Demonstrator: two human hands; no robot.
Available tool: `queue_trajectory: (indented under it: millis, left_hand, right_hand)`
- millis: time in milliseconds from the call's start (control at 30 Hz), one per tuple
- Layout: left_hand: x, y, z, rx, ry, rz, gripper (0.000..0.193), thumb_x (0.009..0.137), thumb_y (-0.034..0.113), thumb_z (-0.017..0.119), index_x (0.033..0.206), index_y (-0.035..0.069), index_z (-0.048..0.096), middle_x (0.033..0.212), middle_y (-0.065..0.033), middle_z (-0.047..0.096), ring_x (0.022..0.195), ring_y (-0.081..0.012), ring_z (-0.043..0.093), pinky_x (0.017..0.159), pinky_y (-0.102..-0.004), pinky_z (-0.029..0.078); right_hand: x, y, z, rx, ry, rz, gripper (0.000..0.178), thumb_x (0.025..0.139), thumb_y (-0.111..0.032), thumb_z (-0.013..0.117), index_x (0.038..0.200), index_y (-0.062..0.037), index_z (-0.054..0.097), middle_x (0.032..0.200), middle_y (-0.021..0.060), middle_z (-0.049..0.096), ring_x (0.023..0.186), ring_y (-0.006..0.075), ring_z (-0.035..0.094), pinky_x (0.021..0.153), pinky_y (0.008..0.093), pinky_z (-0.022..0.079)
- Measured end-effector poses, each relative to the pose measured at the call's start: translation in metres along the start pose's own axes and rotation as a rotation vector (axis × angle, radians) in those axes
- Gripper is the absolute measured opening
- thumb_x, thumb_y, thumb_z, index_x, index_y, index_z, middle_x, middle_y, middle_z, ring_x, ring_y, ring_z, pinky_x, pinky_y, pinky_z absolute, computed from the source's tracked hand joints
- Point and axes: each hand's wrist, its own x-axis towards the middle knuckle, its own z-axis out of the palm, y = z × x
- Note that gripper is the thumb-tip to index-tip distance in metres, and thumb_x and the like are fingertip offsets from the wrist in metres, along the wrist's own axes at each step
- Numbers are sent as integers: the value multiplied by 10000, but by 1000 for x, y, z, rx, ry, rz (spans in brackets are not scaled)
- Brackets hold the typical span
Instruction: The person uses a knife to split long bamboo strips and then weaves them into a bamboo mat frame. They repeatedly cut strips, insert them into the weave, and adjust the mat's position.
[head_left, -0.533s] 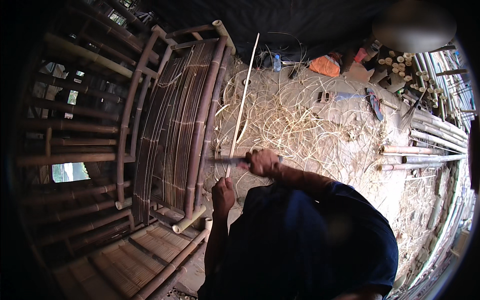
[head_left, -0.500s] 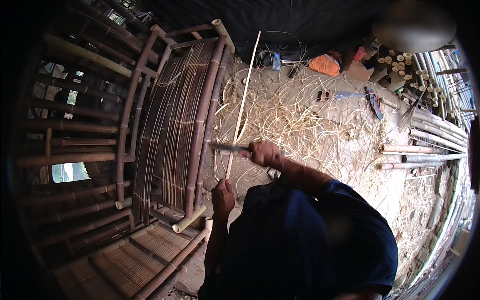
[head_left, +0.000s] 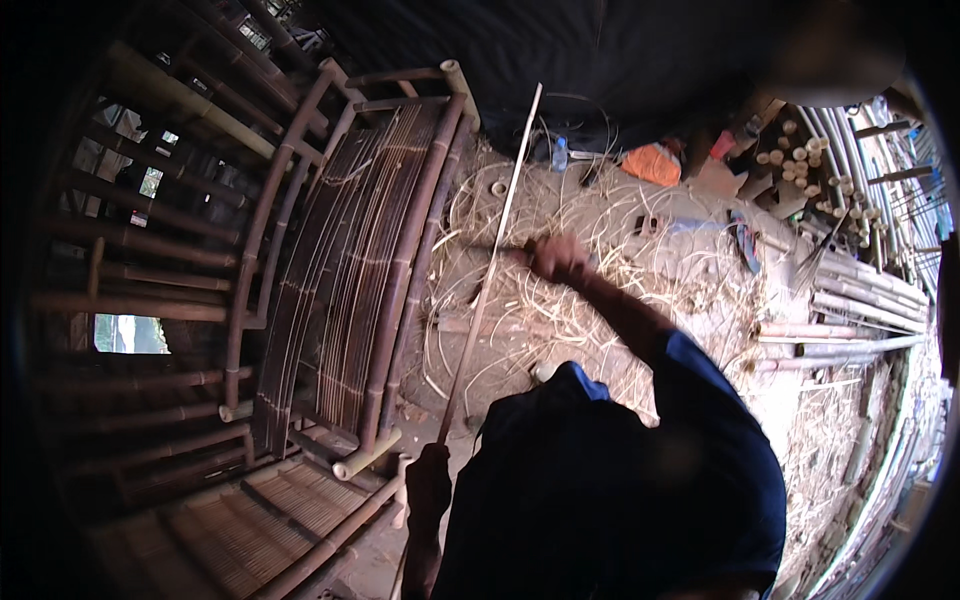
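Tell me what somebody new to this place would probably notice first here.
Probably the long pale strip slanting up the middle, gripped low down by the left hand, with a motion-blurred knife in the right hand crossing it. Next might come the curly shavings scattered over the floor to the right, and the dark bamboo bench on the left. The orange bag stands out near the top.

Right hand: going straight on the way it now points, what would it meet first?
Probably the pale strip, just to the left of the right hand, whose blurred blade crosses it in this view; depth is unclear, so contact can't be confirmed.
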Motion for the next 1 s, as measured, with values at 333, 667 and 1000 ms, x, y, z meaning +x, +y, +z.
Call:
queue_trajectory:
  millis: [333, 667, 1000]
  left_hand:
    - [-169, -111, -9, 189, -52, -43, 343, 905, 320, 644, 686, 73, 549, 578, -158, 532, 515, -377, 538, 492, -450, 419]
    - [116, -1, 40, -667, -273, -20, 473, 1003, 299, 526, 1361, -8, 479, 953, -122, 686, 870, -188, 668, 784, -335, 526]
    - [157, 25, 63, -829, -95, -246, 268, 1020, 242, 498, 1143, 57, 647, 583, 41, 409, 481, -58, 387, 438, -247, 307]
  right_hand:
    - [16, 140, 16, 1442, -562, 1290, 512, 874, -573, 589, 743, -81, 638, 613, 24, 568, 462, 143, 494, 434, 296, 401]
    - [50, 0, -8, 1565, -506, 1442, 290, 939, -230, 587, 715, -47, 572, 606, 35, 550, 488, 150, 483, 453, 329, 396]
    - [7, -74, -106, 719, -560, 4, 705, 912, -680, 437, 802, -18, 652, 572, 166, 582, 474, 203, 575, 418, 460, 444]
